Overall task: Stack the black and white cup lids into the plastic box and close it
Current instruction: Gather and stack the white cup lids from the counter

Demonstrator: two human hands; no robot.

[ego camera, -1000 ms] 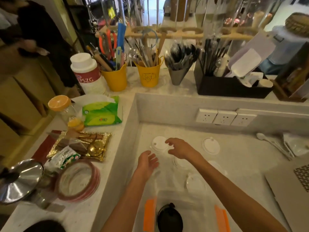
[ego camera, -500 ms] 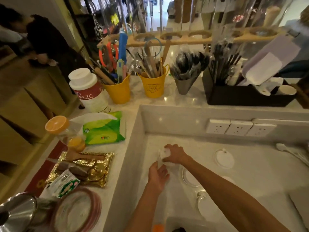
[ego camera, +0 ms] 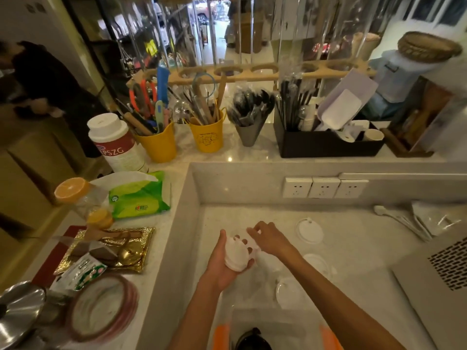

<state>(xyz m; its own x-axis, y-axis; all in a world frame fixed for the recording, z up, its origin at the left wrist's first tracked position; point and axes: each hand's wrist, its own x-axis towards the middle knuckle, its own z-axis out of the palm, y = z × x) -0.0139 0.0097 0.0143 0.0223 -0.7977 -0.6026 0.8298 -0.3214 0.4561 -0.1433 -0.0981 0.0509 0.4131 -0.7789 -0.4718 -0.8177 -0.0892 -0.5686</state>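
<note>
A gathering step is judged to be in hand: white lids are being collected off the counter (ego camera: pixel 366 248) before they go into the plastic box (ego camera: pixel 278 311). A stack of white lids (ego camera: pixel 236 256) is cupped in the left hand (ego camera: pixel 219 269), with the thumb up one side and the fingertips curled round the far edge. How many lids it holds cannot be told. The right hand (ego camera: pixel 270 239) is brought close against it from the right, and its fingertips are laid at the upper edge of the stack. Whether a lid is pinched there or only steadied cannot be told. Three loose white lids (ego camera: pixel 309 229) are left flat on the counter to the right of the hands, one farther off and two nearer the box. The box is seen open at the bottom edge of the view, with a black lid (ego camera: pixel 252 341) inside it and orange clips (ego camera: pixel 221 337) at both sides. For the next move, the top lid would need to be seated squarely so that the stack nests. The right hand would then be freed to reach for the nearest loose lid, and the box would be closed only once all are in.
</note>
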